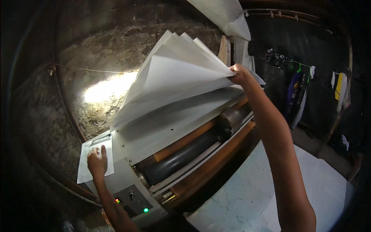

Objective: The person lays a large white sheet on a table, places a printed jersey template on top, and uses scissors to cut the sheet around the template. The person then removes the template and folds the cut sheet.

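Observation:
My right hand (240, 73) is closed on the edge of several large white paper sheets (181, 73). They fan out to the left above the roller machine (127, 174), their upper corners spread apart. At the machine's left end, my left hand (96, 162) rests on a smaller white printed sheet (85, 170). Its thumb stands apart from the fingers, and the fingertips are somewhat blurred. Below the fanned sheets show a dark roller (170, 168) and brown rollers (216, 179) on the machine.
A control panel (133, 199) with a knob and lit green and red lights sits near my left forearm. A pale table (235, 197) stands at the lower right. A bright patch lights the rough wall (112, 89). Cloths (297, 91) hang from a line at the right.

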